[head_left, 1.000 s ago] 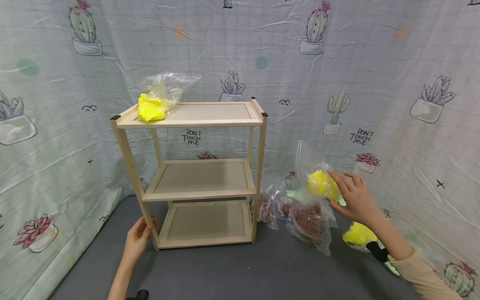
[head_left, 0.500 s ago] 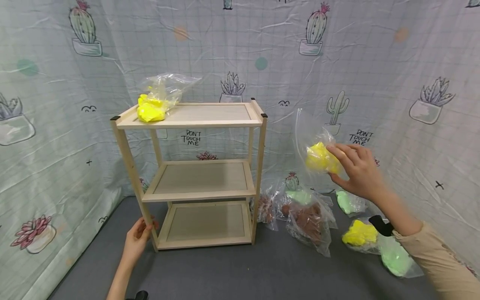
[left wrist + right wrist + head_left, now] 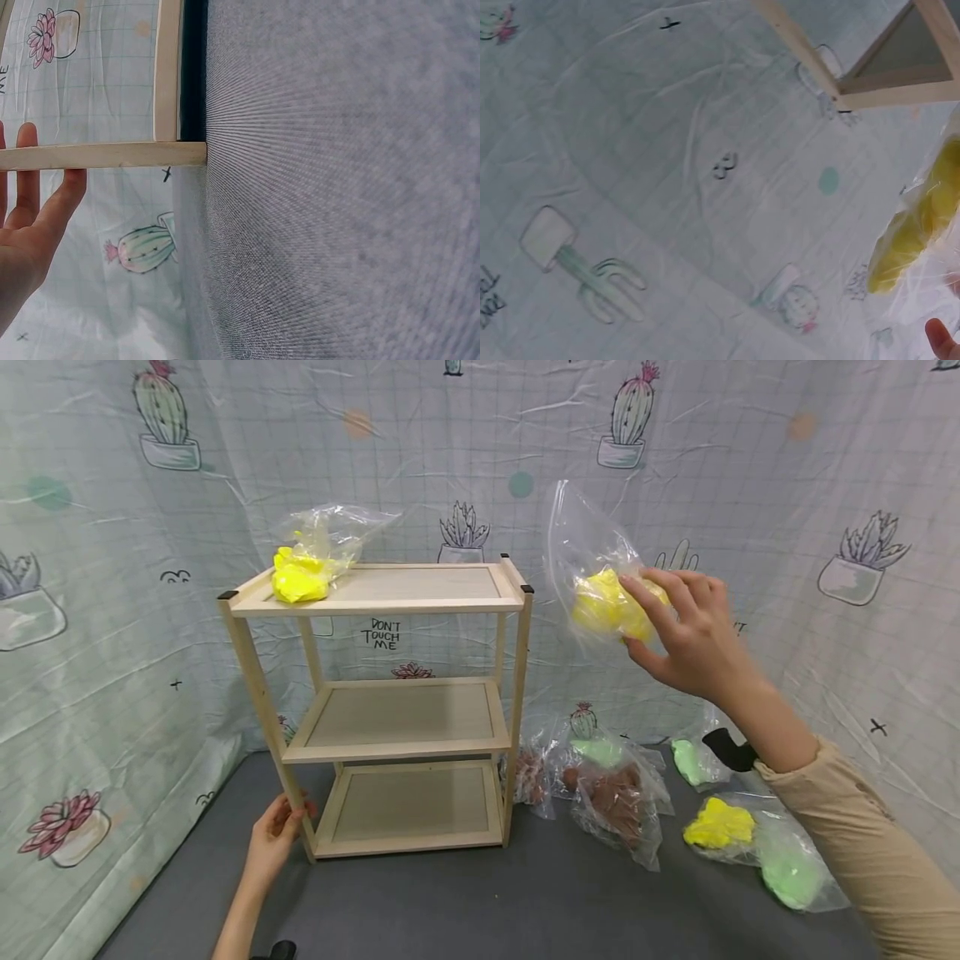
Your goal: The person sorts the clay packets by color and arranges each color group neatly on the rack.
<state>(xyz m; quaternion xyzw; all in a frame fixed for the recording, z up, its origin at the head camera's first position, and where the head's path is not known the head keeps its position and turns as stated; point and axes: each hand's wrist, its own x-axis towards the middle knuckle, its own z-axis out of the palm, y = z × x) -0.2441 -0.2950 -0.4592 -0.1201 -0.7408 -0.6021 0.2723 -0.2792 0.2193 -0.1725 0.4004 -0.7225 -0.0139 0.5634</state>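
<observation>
Staged tabletop booth, makeshift look; type of building around it can't be told. Wrinkled cloth (image 3: 420, 443) printed with cacti, a grid and "DON'T TOUCH ME" hangs like walls at back and both sides, closing in a flat grey surface (image 3: 480, 910) with a wooden rack (image 3: 412, 718) and clear bags (image 3: 618, 802) of brown, green and yellow stuff; both wrist views show the same cloth behind the rack.

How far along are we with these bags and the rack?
Looks done: one yellow bag rests on the top shelf. In hand: the right hand holds another yellow bag aloft; the left hand grips the rack leg. Apparently left: brown bags, green bags and a third yellow bag on the grey surface.
</observation>
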